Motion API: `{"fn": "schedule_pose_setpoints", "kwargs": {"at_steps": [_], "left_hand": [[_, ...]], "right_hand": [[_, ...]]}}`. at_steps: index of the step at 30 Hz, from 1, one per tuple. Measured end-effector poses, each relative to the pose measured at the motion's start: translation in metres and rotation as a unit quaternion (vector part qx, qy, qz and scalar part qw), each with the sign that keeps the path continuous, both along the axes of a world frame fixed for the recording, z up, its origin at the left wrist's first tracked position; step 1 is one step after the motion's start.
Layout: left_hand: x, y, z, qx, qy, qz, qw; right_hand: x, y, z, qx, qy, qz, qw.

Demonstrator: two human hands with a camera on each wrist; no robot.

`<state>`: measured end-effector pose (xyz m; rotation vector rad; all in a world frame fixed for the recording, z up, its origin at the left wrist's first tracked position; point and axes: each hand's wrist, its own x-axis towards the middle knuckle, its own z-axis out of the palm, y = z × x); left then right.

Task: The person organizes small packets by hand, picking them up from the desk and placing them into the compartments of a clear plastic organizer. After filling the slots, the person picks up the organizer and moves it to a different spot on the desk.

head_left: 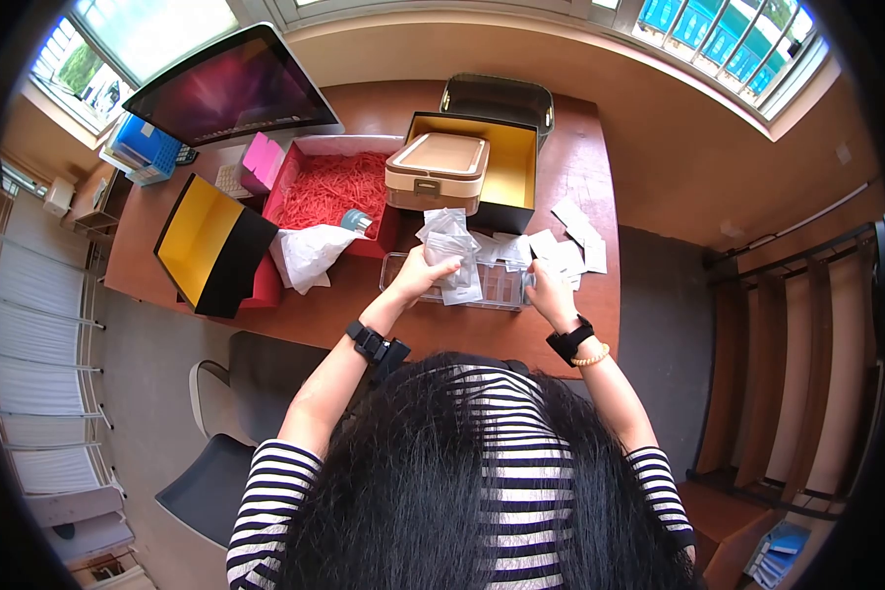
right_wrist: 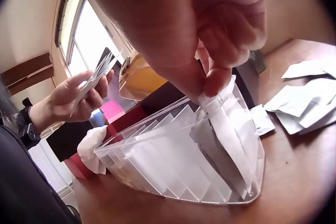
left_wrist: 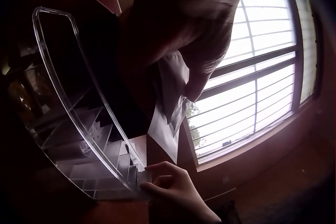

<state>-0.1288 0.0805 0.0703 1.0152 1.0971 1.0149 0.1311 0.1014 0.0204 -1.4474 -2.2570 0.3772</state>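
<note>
A clear divided box (head_left: pixel 500 286) lies near the table's front edge, with white packets standing between its dividers (right_wrist: pixel 163 153). My left hand (head_left: pixel 425 272) grips several thin white packets (head_left: pixel 450 258) above the box's left part; the right wrist view shows them fanned between thumb and fingers (right_wrist: pixel 79 95). My right hand (head_left: pixel 553 295) is at the box's right end, thumb and finger pinching the top of a white packet (right_wrist: pixel 223 140) that stands inside the end compartment. In the left wrist view, that right hand (left_wrist: pixel 176 187) holds at the box's far corner.
Loose white packets (head_left: pixel 585 236) lie behind and right of the box. Behind it stand a black box with yellow lining (head_left: pixel 511 162), a beige lidded container (head_left: pixel 441 162) and a red box of shredded paper (head_left: pixel 334 192). A monitor (head_left: pixel 236 88) stands back left, an open black-yellow box (head_left: pixel 206 246) left.
</note>
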Motion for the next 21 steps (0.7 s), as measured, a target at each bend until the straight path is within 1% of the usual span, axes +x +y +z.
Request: {"fn": "schedule_pose_setpoints", "kwargs": {"at_steps": [1,3,5,7,8,10,11,13,15,16,17,19,21], "left_hand": [[0.0,0.0,0.001,-0.003,-0.003,0.002,1.0],[0.0,0.001,0.002,-0.01,-0.006,0.001,1.0],[-0.001,0.002,0.001,-0.016,-0.009,0.001,1.0],[0.0,0.002,0.002,-0.02,-0.025,0.003,0.999],[0.002,0.002,0.004,-0.02,-0.026,0.003,0.999],[0.008,0.003,0.007,-0.016,-0.032,0.01,0.999],[0.012,0.004,0.009,-0.017,-0.032,0.009,0.999],[0.02,0.008,0.011,-0.008,-0.037,-0.009,0.999],[0.026,0.012,0.008,-0.012,-0.039,-0.018,0.999],[0.028,0.014,0.009,-0.018,-0.041,-0.025,0.999],[0.028,0.014,0.011,-0.009,-0.034,-0.014,0.999],[0.025,0.015,0.01,0.008,-0.036,-0.008,0.999],[0.023,0.015,0.008,0.023,-0.039,-0.002,0.999]], "right_hand": [[-0.001,0.001,0.0,-0.018,-0.008,-0.003,1.0],[-0.001,0.001,0.0,-0.018,-0.004,-0.002,1.0],[-0.004,0.0,0.01,-0.018,0.001,-0.001,1.0],[-0.006,-0.002,0.024,-0.102,0.045,-0.01,0.994],[-0.008,-0.002,0.03,-0.102,0.045,-0.011,0.994],[-0.015,-0.003,0.039,-0.182,0.13,0.044,0.974],[-0.021,-0.005,0.046,-0.183,0.13,0.043,0.973],[-0.034,-0.009,0.057,-0.239,0.292,0.113,0.919],[-0.039,-0.004,0.043,-0.244,0.288,0.116,0.919],[-0.044,-0.003,0.047,-0.249,0.284,0.121,0.918],[-0.045,-0.003,0.052,-0.253,0.274,0.101,0.922],[-0.042,-0.001,0.066,-0.265,0.259,0.094,0.924],[-0.039,0.001,0.068,-0.277,0.244,0.087,0.925]]}}
